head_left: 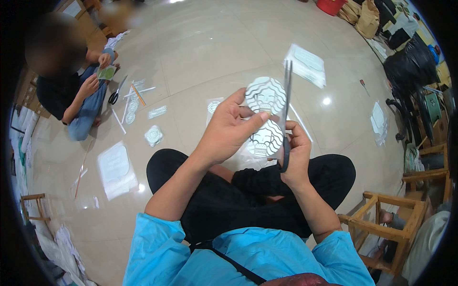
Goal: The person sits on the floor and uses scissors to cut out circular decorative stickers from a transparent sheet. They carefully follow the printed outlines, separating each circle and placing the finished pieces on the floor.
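Note:
My left hand [223, 125] pinches a strip with two round stickers, one above the other, each a pale disc with dark wavy line art. The upper disc [265, 93] stands clear above my thumb. Below the thumb shows the lower disc [265, 139]. My right hand [297, 159] is closed round the dark handles of a pair of scissors [288, 81]. Their long blades point away from me along the strip's right edge and look nearly closed. Whether they touch the strip I cannot tell.
Stacks of pale sheets lie on the tiled floor [200, 52]: one stack [305, 66] ahead, another [117, 169] to my left. A seated person [83, 95] at left handles a green piece near other scissors [114, 97]. A wooden stool [381, 224] stands at my right.

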`<state>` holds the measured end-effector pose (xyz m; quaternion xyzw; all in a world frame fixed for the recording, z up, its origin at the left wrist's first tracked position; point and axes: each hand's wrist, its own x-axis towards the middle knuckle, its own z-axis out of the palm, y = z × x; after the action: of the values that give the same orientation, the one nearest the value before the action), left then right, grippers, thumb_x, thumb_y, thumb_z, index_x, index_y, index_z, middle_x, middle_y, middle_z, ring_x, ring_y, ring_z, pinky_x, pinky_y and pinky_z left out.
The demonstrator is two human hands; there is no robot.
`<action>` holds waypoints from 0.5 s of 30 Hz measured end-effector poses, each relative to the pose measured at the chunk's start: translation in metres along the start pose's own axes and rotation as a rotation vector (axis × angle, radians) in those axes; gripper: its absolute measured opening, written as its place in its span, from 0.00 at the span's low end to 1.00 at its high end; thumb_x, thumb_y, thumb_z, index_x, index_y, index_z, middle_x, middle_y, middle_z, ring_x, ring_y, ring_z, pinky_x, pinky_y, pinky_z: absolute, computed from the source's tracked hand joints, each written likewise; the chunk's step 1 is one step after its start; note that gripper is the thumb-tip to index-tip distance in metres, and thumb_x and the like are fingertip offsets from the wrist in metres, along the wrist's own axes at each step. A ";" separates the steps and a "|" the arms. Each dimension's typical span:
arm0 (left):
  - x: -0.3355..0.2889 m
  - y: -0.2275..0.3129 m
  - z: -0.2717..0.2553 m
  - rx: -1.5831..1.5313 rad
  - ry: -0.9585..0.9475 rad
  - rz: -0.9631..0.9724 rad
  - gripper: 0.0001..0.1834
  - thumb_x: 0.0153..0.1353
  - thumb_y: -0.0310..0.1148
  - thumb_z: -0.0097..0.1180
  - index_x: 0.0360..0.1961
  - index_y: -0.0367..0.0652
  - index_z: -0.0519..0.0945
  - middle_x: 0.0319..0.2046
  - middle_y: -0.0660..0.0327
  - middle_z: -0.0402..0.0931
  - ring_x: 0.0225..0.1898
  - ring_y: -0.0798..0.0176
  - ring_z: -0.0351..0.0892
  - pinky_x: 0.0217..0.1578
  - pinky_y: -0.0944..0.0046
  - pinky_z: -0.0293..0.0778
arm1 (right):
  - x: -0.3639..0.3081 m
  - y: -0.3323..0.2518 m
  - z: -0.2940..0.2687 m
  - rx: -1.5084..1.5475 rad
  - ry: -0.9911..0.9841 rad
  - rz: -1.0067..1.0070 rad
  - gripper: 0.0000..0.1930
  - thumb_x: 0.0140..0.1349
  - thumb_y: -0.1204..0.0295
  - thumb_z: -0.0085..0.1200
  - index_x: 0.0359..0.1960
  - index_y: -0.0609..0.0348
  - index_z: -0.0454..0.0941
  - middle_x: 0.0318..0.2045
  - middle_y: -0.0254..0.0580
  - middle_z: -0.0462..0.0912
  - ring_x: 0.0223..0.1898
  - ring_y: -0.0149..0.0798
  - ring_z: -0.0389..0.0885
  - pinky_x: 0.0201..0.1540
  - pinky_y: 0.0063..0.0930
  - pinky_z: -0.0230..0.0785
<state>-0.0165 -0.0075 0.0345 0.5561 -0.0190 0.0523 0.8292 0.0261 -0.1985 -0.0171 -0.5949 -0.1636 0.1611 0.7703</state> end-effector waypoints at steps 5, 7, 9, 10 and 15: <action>-0.004 -0.001 -0.006 0.134 -0.021 0.022 0.34 0.72 0.30 0.64 0.73 0.29 0.63 0.45 0.50 0.87 0.44 0.67 0.87 0.43 0.69 0.83 | 0.003 0.004 -0.003 0.041 0.058 -0.001 0.14 0.69 0.80 0.55 0.55 0.67 0.74 0.45 0.45 0.86 0.44 0.30 0.87 0.49 0.24 0.80; -0.004 -0.001 -0.006 0.236 -0.009 0.072 0.37 0.72 0.35 0.66 0.68 0.17 0.63 0.38 0.50 0.87 0.41 0.72 0.85 0.38 0.73 0.79 | 0.003 0.003 -0.001 0.028 0.062 -0.022 0.13 0.70 0.81 0.54 0.55 0.67 0.75 0.45 0.45 0.86 0.45 0.31 0.87 0.51 0.25 0.80; -0.006 -0.002 -0.008 0.138 -0.063 0.031 0.33 0.72 0.34 0.64 0.66 0.19 0.65 0.35 0.52 0.86 0.38 0.74 0.83 0.35 0.74 0.77 | 0.004 0.000 0.001 0.000 0.080 -0.075 0.12 0.71 0.81 0.53 0.54 0.67 0.75 0.43 0.43 0.86 0.44 0.31 0.86 0.50 0.25 0.79; -0.006 -0.003 -0.009 0.144 -0.073 0.038 0.32 0.73 0.34 0.63 0.66 0.21 0.65 0.36 0.53 0.86 0.37 0.74 0.82 0.35 0.75 0.76 | 0.005 -0.002 0.001 -0.008 0.101 -0.070 0.12 0.72 0.80 0.53 0.54 0.67 0.74 0.42 0.42 0.85 0.43 0.30 0.86 0.49 0.25 0.79; 0.001 -0.003 -0.018 0.269 -0.091 0.069 0.28 0.72 0.33 0.64 0.64 0.24 0.70 0.40 0.54 0.85 0.37 0.72 0.82 0.35 0.71 0.77 | 0.019 -0.023 -0.006 0.069 0.159 -0.099 0.14 0.73 0.76 0.57 0.57 0.66 0.74 0.34 0.33 0.78 0.34 0.27 0.79 0.40 0.22 0.72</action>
<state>-0.0156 0.0084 0.0248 0.6629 -0.0688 0.0576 0.7433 0.0468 -0.2011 0.0046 -0.5703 -0.1255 0.0805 0.8078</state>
